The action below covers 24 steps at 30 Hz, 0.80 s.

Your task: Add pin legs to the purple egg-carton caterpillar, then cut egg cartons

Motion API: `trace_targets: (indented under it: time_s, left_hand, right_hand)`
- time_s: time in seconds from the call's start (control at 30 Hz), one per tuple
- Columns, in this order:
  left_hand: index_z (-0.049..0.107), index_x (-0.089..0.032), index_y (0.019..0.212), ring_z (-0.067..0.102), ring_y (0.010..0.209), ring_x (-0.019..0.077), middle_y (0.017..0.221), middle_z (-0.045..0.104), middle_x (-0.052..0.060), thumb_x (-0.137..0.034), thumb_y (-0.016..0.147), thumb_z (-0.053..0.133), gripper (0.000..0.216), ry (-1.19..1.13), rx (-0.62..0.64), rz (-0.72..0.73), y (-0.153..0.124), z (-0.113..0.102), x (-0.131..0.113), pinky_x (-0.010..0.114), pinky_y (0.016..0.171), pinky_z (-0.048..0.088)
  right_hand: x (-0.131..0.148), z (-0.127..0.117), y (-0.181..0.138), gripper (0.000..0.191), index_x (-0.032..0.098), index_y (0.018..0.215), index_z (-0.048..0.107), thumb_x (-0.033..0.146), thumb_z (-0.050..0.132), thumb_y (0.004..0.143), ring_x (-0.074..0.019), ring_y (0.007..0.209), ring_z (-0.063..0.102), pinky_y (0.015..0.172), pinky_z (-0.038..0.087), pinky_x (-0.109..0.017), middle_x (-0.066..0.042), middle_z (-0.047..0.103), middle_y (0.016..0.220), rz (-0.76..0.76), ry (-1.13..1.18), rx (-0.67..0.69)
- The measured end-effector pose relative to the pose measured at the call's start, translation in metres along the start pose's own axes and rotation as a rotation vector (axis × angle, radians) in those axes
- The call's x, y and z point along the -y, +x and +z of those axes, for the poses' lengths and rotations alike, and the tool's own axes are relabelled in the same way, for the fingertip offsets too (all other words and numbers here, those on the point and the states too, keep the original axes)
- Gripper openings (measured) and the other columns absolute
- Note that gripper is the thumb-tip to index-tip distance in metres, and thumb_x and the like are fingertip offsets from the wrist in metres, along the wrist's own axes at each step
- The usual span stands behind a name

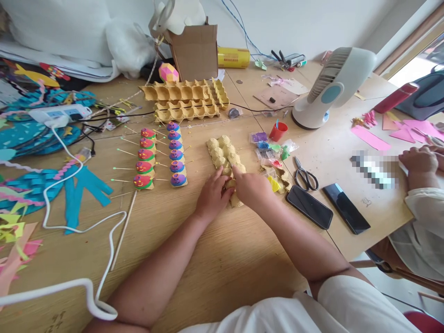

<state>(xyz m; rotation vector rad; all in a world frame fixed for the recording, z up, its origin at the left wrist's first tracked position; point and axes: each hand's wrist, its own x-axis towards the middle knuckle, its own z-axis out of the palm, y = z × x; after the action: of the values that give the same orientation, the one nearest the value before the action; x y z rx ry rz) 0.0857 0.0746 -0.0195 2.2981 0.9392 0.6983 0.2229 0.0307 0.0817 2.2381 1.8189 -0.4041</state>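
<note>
Two bumpy strips of yellowish egg carton (pixel 222 147) lie side by side on the table in front of me. My left hand (pixel 213 194) is closed on the near end of the carton, thumb and fingers bent at its left side. My right hand (pixel 251 187) presses on it from the right, index finger stretched along the bumps and the other fingers curled in. Parts of the near cups are hidden under my hands. To the left stand a strip of red-and-green caterpillar faces (pixel 144 159) with green-tipped sticks and a strip of purple-and-blue ones (pixel 176 155).
Clay packets (pixel 263 144), a red cup (pixel 278 132), scissors (pixel 305 175) and two phones (pixel 310 206) lie to the right. Behind are egg trays (pixel 187 111) and a white fan (pixel 319 99). A white cable (pixel 111 240) crosses the left. Another person's hands (pixel 421 164) rest at far right.
</note>
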Motion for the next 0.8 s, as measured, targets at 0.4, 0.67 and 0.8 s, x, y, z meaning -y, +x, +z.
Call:
trace_targets:
  time_s: [0.4, 0.67, 0.8]
  left_hand:
    - [0.061, -0.020, 0.116, 0.039, 0.151, 0.0309, 0.159, 0.044, 0.019, -0.030, 0.095, 0.059, 0.024, 0.000, -0.003, 0.004, -0.0008, 0.0024, 0.0021, 0.056, 0.122, 0.036]
    - [0.062, -0.020, 0.118, 0.041, 0.150, 0.0323, 0.161, 0.042, 0.017, -0.030, 0.096, 0.059, 0.024, 0.007, 0.018, -0.014, -0.0012, 0.0008, -0.0020, 0.059, 0.123, 0.034]
    - [0.062, -0.019, 0.116, 0.042, 0.149, 0.0321, 0.159, 0.045, 0.016, -0.029, 0.094, 0.060, 0.023, -0.004, -0.015, 0.004, -0.0015, 0.0018, -0.0008, 0.056, 0.122, 0.036]
  right_hand:
    - [-0.0013, 0.0008, 0.0014, 0.064, 0.017, 0.153, 0.036, 0.025, 0.054, 0.093, -0.0295, 0.101, 0.076, 0.074, 0.057, -0.035, -0.016, 0.077, 0.109, -0.005, -0.009, -0.023]
    - [-0.0002, -0.0016, 0.0013, 0.062, 0.016, 0.155, 0.034, 0.027, 0.052, 0.097, -0.0301, 0.101, 0.076, 0.075, 0.057, -0.036, -0.017, 0.077, 0.106, 0.005, -0.031, 0.010]
    - [0.0013, -0.0035, 0.0043, 0.062, 0.016, 0.153, 0.037, 0.025, 0.057, 0.094, -0.0286, 0.103, 0.075, 0.076, 0.057, -0.033, -0.017, 0.076, 0.112, -0.009, -0.049, 0.010]
